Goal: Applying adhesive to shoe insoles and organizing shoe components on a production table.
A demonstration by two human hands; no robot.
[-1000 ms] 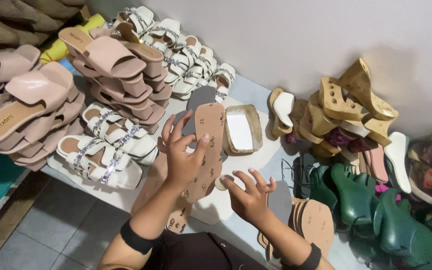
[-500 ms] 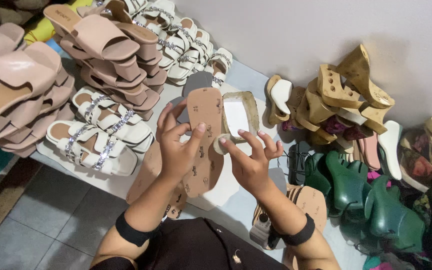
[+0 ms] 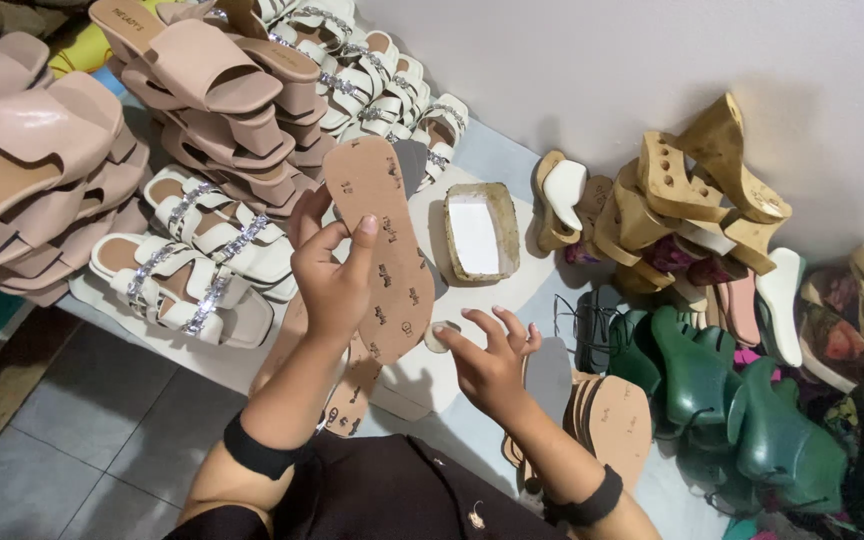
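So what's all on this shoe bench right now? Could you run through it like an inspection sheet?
Surface: white bench top against a pale wall, crowded on both sides.
Job's things: tan shoe insole held up in the left hand; more tan insoles stacked by the right hand.
Clutter: pink block-heel sandals, white jewelled sandals, wooden wedge soles, green shoe lasts, shallow white tray.
Grippers: left hand grips the insole; right hand open, fingers spread, holding nothing.
Cables: nothing seen.
Surroundings: grey tiled floor.
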